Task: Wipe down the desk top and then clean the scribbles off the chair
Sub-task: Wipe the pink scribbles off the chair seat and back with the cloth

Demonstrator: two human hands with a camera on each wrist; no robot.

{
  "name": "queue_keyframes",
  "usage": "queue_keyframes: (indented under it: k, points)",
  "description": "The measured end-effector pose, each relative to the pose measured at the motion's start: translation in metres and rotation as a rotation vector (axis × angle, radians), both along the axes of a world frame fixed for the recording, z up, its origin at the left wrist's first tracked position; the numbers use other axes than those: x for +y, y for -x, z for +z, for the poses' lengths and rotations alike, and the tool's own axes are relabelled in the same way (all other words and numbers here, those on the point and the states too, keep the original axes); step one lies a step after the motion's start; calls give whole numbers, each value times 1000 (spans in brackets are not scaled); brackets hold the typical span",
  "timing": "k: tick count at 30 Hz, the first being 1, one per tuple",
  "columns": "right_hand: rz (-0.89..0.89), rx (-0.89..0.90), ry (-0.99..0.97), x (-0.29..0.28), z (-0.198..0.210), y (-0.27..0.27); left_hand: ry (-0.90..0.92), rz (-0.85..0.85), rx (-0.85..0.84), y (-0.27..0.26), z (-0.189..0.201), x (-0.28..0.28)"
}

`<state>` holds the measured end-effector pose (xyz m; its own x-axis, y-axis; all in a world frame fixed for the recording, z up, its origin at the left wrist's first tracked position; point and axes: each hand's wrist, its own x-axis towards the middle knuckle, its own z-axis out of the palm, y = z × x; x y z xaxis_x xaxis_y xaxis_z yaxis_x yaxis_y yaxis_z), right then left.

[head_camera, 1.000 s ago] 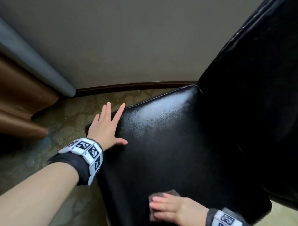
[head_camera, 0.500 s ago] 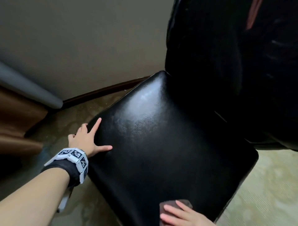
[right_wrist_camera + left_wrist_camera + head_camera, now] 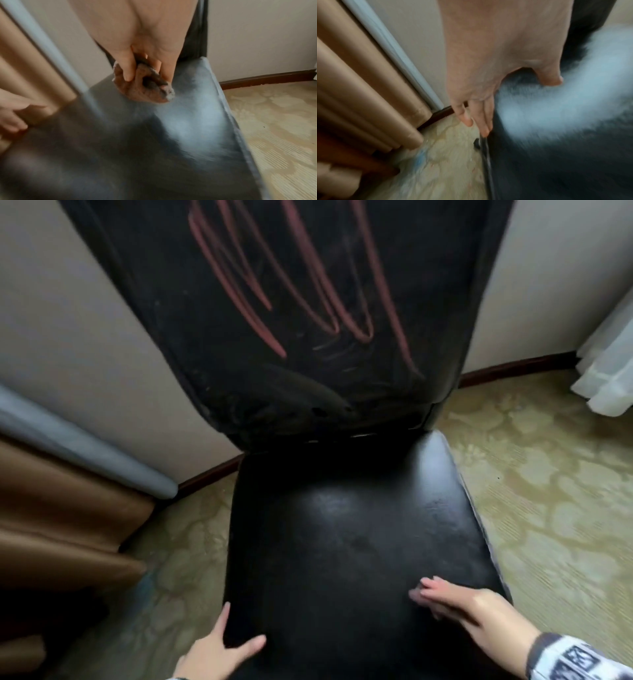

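Observation:
A black leather chair faces me; its seat (image 3: 342,542) is glossy. Its backrest (image 3: 222,354) carries red scribbles (image 3: 308,285) in long loops. My left hand (image 3: 236,635) rests on the seat's near left corner, thumb on top and straight fingers (image 3: 485,121) down the side edge of the seat (image 3: 556,162). My right hand (image 3: 445,601) hovers low over the seat's near right part. In the right wrist view it (image 3: 137,60) grips a crumpled brown cloth (image 3: 147,86) above the seat (image 3: 188,128).
Brown curtain folds (image 3: 51,525) and a grey rail (image 3: 85,450) stand close on the left. A white sheer curtain (image 3: 609,354) hangs at the far right. Patterned carpet (image 3: 548,508) lies on both sides, with a dark baseboard (image 3: 513,368) along the wall behind the chair.
The chair and view have swung so the scribbled backrest now faces me. My left hand slid to the seat's near left corner. My right hand moved right with the cloth.

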<state>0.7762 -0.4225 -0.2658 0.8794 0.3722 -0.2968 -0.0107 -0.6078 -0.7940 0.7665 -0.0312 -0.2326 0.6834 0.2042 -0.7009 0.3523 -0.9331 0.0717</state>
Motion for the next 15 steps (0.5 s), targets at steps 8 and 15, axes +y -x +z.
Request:
queue_keyframes:
  k: [8,15]
  points:
    - [-123,-173,-93,54,143,-62,-146,-487,-1006,-59,207,33]
    - [-55,-396,-205,125,274,-79,-500,-335,-1075,-63,372,79]
